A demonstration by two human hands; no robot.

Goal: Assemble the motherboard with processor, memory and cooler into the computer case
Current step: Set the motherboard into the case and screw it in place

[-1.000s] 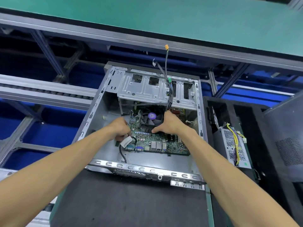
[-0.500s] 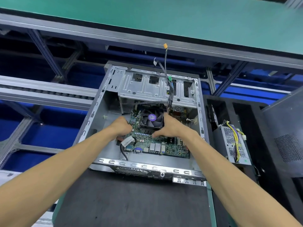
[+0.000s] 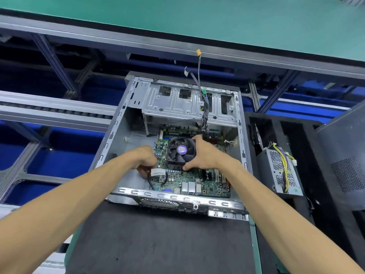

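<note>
board held by its cooler, low in the case

right hand (image 3: 205,155) grips the cooler (image 3: 181,152), thumb at its near corner, fingers over the far edge. left hand (image 3: 143,160) curls round the motherboard (image 3: 189,180) at its left edge, beside a white connector (image 3: 158,172). the board lies inside the computer case (image 3: 118,139), long axis left to right, its ports facing the near rear panel (image 3: 173,196), the likely direction to slide.

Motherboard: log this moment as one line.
motherboard inside case | right hand grips cooler | left hand at board's left edge
</note>
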